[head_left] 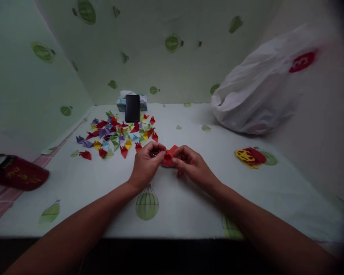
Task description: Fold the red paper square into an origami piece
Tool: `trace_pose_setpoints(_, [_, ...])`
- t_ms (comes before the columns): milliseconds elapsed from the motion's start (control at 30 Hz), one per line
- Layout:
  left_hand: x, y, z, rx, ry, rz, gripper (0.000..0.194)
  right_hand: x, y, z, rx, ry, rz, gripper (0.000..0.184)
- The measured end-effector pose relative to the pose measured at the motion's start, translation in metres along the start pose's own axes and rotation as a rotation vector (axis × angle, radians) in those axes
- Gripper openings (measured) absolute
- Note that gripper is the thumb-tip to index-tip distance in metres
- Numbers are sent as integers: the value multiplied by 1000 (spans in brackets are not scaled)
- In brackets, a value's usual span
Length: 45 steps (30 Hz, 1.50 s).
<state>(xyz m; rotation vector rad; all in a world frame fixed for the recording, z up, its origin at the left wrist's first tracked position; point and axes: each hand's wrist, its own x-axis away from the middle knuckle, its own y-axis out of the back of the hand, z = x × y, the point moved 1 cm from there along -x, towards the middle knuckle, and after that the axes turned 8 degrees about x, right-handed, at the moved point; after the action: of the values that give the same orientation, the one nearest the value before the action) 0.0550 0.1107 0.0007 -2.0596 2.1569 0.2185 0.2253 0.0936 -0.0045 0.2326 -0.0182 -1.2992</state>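
Between my two hands is a piece of red origami paper (169,154), partly folded and held just over the table. My left hand (148,162) pinches its left side between thumb and fingers. On the right side, my right hand (192,164) grips it the same way, with fingers curled. The fingers cover part of the paper, so its exact shape is hard to make out. Beyond my left hand lies a spread of small folded paper cranes (117,133) in red, yellow, green, blue and purple.
A black phone (132,108) leans against a tissue box (122,104) behind the cranes. Red and yellow paper cutouts (250,157) lie to the right. A white plastic bag (255,91) stands at the back right. At the left edge is a red can (20,172).
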Motion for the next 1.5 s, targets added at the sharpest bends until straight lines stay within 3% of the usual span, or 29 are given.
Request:
trace_pose_setpoints(267, [4, -2, 2, 25, -2, -42, 11, 1, -7, -6, -66, -15, -34, 37])
trace_pose_setpoints(467, [11, -9, 3, 162, 92, 16, 20, 0, -3, -5, -120, -18, -111, 29])
trace_pose_setpoints(900, [18, -19, -2, 321, 265, 168, 30, -1, -8, -15, -383, -123, -115, 25])
trace_pose_setpoints(1233, [18, -14, 3, 365, 208, 231, 23, -1, -6, -12, -416, -137, -127, 26])
trace_pose_setpoints(1500, [15, -11, 6, 316, 221, 181, 21, 1, -7, -10, -450, -144, -115, 24])
